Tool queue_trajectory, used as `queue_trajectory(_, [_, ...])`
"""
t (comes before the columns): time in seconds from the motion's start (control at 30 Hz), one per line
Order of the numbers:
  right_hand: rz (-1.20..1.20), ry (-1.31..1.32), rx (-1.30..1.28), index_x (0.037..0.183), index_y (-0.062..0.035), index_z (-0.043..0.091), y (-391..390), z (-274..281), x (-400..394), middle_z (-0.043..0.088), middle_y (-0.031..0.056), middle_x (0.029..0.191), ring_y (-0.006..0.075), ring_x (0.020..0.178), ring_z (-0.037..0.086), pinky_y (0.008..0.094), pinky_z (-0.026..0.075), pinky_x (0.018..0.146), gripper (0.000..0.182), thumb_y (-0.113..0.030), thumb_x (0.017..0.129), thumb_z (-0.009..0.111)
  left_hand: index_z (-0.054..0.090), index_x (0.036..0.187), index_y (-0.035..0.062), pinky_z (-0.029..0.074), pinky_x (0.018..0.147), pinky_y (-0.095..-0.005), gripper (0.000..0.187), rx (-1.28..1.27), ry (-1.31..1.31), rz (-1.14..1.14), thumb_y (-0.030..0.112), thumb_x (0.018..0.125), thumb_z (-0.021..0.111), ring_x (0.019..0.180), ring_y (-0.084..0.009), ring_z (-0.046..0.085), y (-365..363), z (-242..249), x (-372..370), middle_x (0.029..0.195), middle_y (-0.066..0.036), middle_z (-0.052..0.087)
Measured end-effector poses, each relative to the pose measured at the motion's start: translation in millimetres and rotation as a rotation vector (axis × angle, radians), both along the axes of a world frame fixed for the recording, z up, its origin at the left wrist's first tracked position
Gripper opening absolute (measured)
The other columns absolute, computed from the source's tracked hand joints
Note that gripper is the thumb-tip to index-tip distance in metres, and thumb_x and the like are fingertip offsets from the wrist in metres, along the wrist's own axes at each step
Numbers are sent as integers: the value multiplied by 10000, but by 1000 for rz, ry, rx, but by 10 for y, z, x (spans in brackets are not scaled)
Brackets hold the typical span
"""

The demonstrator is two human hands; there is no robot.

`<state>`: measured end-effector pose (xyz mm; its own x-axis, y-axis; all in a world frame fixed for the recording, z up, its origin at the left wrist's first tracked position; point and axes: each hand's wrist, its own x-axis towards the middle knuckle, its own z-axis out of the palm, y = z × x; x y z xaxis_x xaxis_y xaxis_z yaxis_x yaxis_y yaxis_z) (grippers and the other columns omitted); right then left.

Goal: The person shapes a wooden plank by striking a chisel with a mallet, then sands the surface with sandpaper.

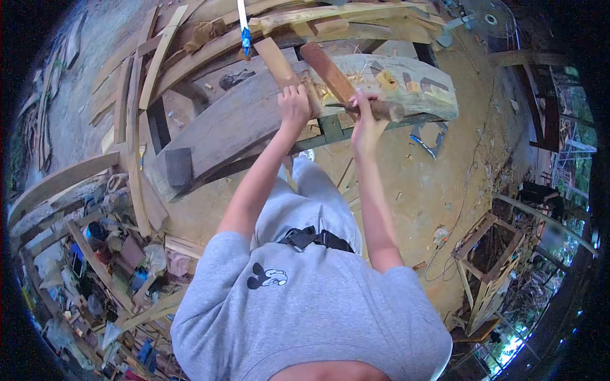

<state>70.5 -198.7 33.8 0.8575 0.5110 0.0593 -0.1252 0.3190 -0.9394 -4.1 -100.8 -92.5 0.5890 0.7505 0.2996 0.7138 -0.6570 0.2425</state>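
My left hand (294, 109) is closed over the lower end of a pale wooden board (274, 58), which lies slantwise across a long curved plank bench (235, 120). In my right hand (366, 127) is a round wooden stick (387, 111), thick like a tool handle, its blunt end pointing right; its other end is partly hidden near the boards. A reddish-brown wooden board (327, 68) lies just left of my right fingers, its lower end close to the stick. Light wood shavings (327, 98) show between the two boards.
Small wood offcuts (386, 79) sit on the bench's right part. A dark block (178, 166) is at its left end. Long timber planks (298, 18) lie behind. A blue-handled tool (424, 145) is beyond the right edge. A wooden frame (489, 254) stands at right, clutter (121, 254) at left.
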Motion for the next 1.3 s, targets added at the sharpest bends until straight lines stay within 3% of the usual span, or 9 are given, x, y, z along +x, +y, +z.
queue_trajectory(0.3, [65, 100, 68, 821, -43, 479, -111, -326, -273, 497, 15, 727, 83, 691, 486, 228, 405, 624, 77, 0, 797, 539, 510, 788, 53, 425, 642, -381, 151, -11, -112, -111, 129, 658, 520, 746, -284, 526, -8, 47, -103, 764, -130, 538])
queue_trajectory(0.37, [23, 237, -257, 941, -41, 501, -158, -240, -312, 526, 7, 853, 81, 762, 511, 242, 440, 667, 144, -39, 808, 557, 514, 808, 40, 432, 681, -402, 182, -125, -66, -150, 118, 648, 553, 761, -320, 527, -27, 121, -93, 795, -149, 543])
queue_trajectory(0.5, [254, -270, -444, 998, -48, 490, -331, -91, -163, 544, 22, 926, 110, 826, 534, 257, 452, 703, 320, -256, 775, 584, 533, 1121, 122, 400, 851, -373, 355, 8, -38, -471, 154, 768, 510, 1016, -312, 496, -117, 398, -171, 1121, -181, 511])
queue_trajectory(0.57, [91, -104, 112, 879, -63, 548, -212, -363, -234, 561, 8, 842, 52, 833, 503, 252, 429, 709, 168, -155, 760, 624, 565, 1080, 166, 371, 874, -371, 309, -52, 59, -424, 202, 785, 479, 1050, -304, 461, -168, 431, -127, 1135, -160, 499])
queue_trajectory(0.63, [140, 201, 168, 828, -55, 549, -380, 45, -257, 551, -2, 800, 51, 815, 488, 234, 414, 700, 125, -131, 760, 622, 555, 1001, 85, 388, 829, -382, 251, 21, 205, -401, 149, 800, 418, 957, -312, 488, -15, 124, -114, 1051, -157, 512])
queue_trajectory(0.77, [182, 24, 48, 833, -35, 527, -361, -160, -190, 539, 21, 799, 68, 803, 466, 239, 402, 715, 142, -129, 763, 608, 509, 896, -26, 403, 773, -386, 206, -20, 241, -322, 100, 799, 377, 885, -311, 482, 2, 66, -95, 939, -139, 505])
queue_trajectory(0.93, [117, -190, -73, 821, -10, 509, -315, -102, -258, 525, 71, 738, 101, 743, 463, 270, 400, 721, 182, -152, 755, 601, 516, 810, -15, 414, 716, -384, 184, 213, 241, -513, 142, 780, 426, 855, -324, 476, 183, -90, -145, 878, -136, 491])
queue_trajectory(1.23, [36, -343, -98, 795, 7, 494, -200, -209, -377, 525, 83, 719, 119, 705, 479, 285, 416, 680, 170, -133, 761, 585, 461, 838, -45, 419, 652, -400, 267, -197, -66, -582, 220, 814, 438, 734, -336, 508, 294, 18, -286, 794, -199, 505])
queue_trajectory(1.3, [-9, -391, -97, 788, 11, 491, -166, -235, -397, 523, 86, 713, 124, 695, 482, 287, 418, 667, 163, -122, 762, 582, 438, 854, -40, 416, 624, -402, 267, -549, -263, -354, 227, 839, 420, 672, -327, 524, 218, 88, -309, 770, -208, 520])
